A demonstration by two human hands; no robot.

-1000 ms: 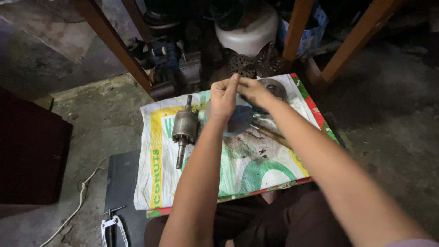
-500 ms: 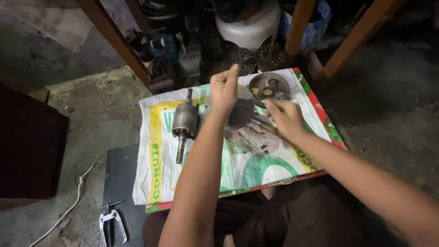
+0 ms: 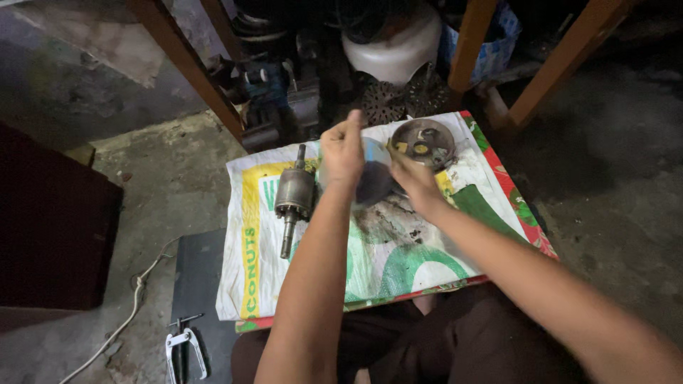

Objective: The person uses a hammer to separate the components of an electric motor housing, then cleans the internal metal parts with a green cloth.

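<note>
Both hands, left hand (image 3: 343,151) and right hand (image 3: 414,178), grip a round dark metal housing (image 3: 373,181) on woven sack (image 3: 427,249).

A single head-worn camera looks steeply down from above the seated person, facing forward over the lap. The printed sack (image 3: 370,235) on the floor fills the centre at close range; table legs (image 3: 186,60) cross the far edge.

Both bare forearms reach up toward the frame's centre. The left hand (image 3: 343,151) is loosely closed, thumb raised; the right hand (image 3: 413,178) (entering from the lower right) curls its fingers just beside it.
</note>
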